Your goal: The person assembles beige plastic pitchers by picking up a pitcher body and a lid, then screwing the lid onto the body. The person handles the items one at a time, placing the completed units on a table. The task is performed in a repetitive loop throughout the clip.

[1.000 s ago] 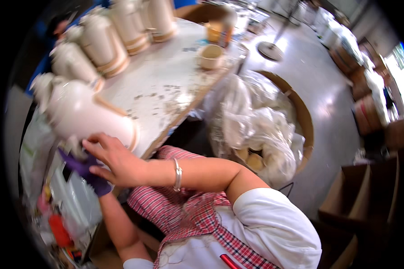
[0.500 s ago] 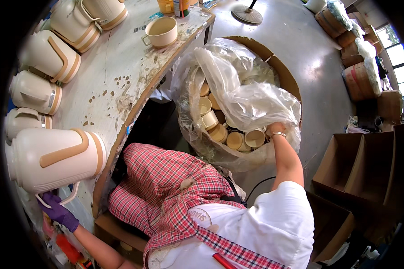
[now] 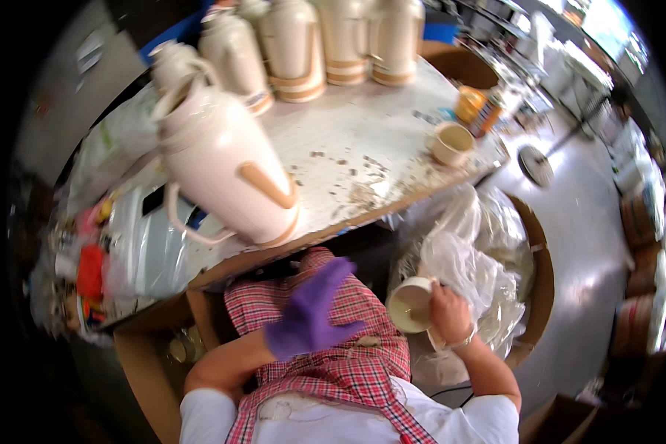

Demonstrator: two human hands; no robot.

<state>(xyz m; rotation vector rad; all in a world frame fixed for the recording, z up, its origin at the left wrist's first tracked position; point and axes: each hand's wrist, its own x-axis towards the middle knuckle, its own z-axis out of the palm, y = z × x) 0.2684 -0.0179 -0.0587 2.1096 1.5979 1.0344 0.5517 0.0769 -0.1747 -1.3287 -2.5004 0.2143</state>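
My right hand [image 3: 451, 314] is bare and closed on a cream cup [image 3: 410, 305], whose open mouth faces up toward me. Over my lap, my left hand [image 3: 312, 312] wears a purple glove and holds nothing; its fingers are spread and slightly blurred. A large cream jug [image 3: 233, 163] with a tan strip on its side stands near the table's front edge, beyond my left hand. Beneath my right hand is a crumpled clear plastic bag [image 3: 462, 259] lining a round cardboard drum [image 3: 544, 288]. The bag hides most of what lies inside.
Several more cream jugs [image 3: 296, 48] line the back of the worn white table [image 3: 355, 137]. Another cream cup [image 3: 452, 143] sits at its right end beside an orange container [image 3: 469, 103] and a can [image 3: 488, 115]. A cardboard box [image 3: 144, 362] is at lower left. A stand base [image 3: 535, 164] rests on the floor.
My right hand has come out of the bag with a cream cup. My left hand has let go of the large jug's handle and moved over my lap. The view has turned left.
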